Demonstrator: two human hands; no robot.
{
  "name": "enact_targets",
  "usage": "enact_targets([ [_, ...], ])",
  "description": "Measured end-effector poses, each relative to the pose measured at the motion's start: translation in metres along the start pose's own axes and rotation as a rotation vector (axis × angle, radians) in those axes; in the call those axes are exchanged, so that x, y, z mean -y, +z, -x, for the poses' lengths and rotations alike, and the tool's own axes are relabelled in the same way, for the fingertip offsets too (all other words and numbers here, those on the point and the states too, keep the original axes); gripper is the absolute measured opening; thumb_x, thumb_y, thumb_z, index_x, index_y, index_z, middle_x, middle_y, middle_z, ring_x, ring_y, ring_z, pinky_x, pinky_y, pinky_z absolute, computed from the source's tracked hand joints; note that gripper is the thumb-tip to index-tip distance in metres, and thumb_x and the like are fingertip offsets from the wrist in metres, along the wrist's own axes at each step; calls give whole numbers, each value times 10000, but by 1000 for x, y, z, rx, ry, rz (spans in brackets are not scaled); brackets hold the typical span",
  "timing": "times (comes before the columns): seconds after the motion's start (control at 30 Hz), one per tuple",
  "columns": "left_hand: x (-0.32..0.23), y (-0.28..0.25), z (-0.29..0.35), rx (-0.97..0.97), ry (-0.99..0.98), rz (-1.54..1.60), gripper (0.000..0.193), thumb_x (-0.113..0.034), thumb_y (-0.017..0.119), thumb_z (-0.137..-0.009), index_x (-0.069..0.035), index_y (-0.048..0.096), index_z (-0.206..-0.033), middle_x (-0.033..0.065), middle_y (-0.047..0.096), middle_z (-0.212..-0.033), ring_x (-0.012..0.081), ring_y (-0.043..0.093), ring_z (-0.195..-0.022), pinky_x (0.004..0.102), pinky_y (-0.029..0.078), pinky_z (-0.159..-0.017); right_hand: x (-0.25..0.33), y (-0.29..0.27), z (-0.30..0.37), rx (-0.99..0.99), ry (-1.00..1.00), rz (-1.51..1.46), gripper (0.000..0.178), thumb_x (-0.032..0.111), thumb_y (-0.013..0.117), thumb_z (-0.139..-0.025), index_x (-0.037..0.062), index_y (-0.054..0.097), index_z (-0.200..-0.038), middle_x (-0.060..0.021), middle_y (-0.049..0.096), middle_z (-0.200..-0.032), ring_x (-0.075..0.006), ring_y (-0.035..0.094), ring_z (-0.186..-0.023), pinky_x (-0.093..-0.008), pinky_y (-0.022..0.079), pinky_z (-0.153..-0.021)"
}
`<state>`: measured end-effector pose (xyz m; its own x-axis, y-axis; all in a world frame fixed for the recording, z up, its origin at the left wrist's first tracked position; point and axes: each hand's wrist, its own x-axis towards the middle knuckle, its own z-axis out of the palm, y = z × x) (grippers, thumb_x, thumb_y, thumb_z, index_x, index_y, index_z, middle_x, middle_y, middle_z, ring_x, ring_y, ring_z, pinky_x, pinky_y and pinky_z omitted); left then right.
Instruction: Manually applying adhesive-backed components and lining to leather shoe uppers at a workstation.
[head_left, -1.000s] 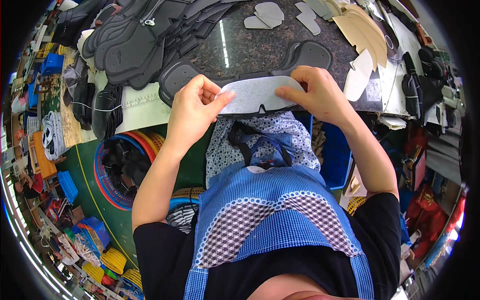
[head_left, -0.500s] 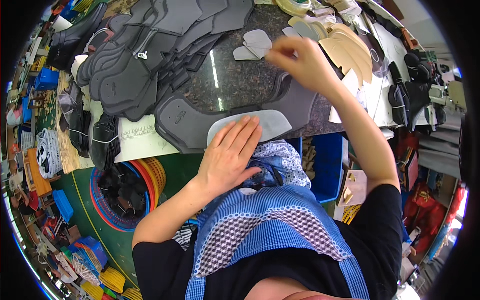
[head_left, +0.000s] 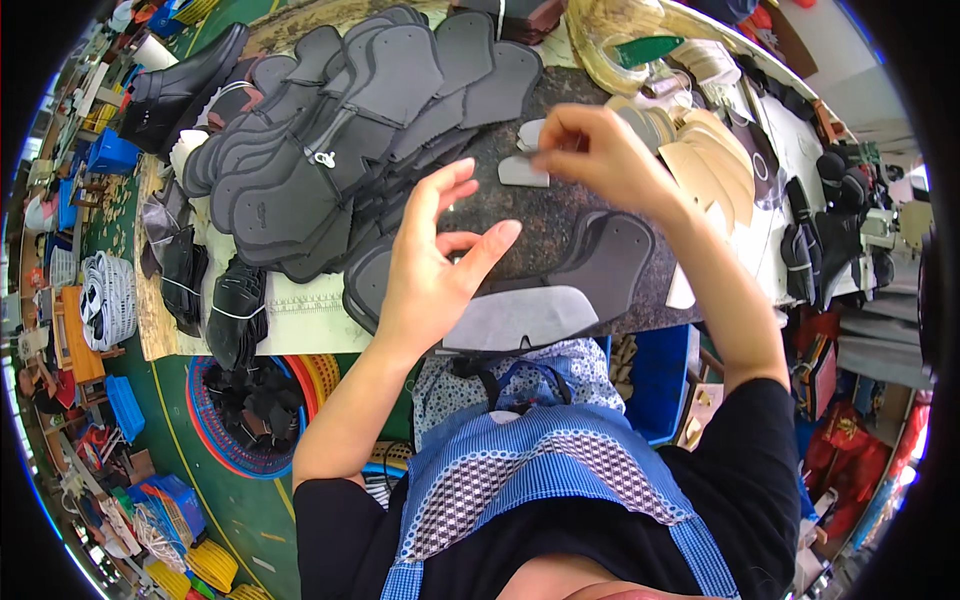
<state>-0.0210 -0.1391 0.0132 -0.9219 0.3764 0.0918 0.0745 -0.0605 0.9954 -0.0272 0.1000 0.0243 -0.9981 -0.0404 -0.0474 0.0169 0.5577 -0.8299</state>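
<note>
My left hand (head_left: 432,262) is raised over the near side of the table, fingers apart and holding nothing. Below it, a light grey curved lining piece (head_left: 530,318) lies along the table's front edge. It rests on a dark grey boot upper piece (head_left: 610,265), whose left part is half hidden by my hand. My right hand (head_left: 605,155) hovers by small light grey patches (head_left: 522,173), with thumb and fingers pinched together. Blur at the fingertips hides what they hold, if anything.
A large heap of dark grey upper pieces (head_left: 290,215) covers the table's left. Beige curved pieces (head_left: 705,165) and a roll of clear tape (head_left: 600,50) are at the right and back. Below the edge stand a basket of black scraps (head_left: 245,400) and a blue bin (head_left: 665,385).
My left hand has lifted off the light grey lining piece and moved away from me, its fingers spreading. My right hand stays pinched near the small patches. The whole view has shifted.
</note>
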Motion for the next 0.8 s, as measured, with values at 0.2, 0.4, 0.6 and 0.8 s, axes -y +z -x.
enact_targets([
  [0.2,2,9,0,240,-134,324,106,-78,737,-922,5,684,-962,87,693,-1059,107,684,-888,244,556,-761,36,27,71,-13,112,-708,97,71,735,-890,39,678,-963,12,665,-867,-52,598,-813,-229,490,-729],
  [0.4,-13,-5,16,565,-275,244,489,62,804,-799,-42,530,-1191,71,651,-956,127,695,-821,251,571,-735,53,7,99,329,142,-531,57,34,677,-831,-11,698,-857,-8,677,-767,-39,593,-730,-213,485,-657],
  [0.6,-28,6,49,727,235,88,404,37,851,-712,-75,660,-1050,27,575,-955,121,663,-819,248,530,-680,52,21,138,711,257,-825,56,19,676,-825,-26,708,-835,-50,695,-728,-89,650,-659,-227,499,-582],
  [0.8,-36,-6,101,537,969,-255,167,-123,802,-760,-79,748,-912,44,676,-944,164,638,-746,281,505,-688,-26,46,231,-122,218,-1320,154,118,589,-814,-18,651,-854,-121,652,-782,-214,662,-755,-306,520,-621],
])
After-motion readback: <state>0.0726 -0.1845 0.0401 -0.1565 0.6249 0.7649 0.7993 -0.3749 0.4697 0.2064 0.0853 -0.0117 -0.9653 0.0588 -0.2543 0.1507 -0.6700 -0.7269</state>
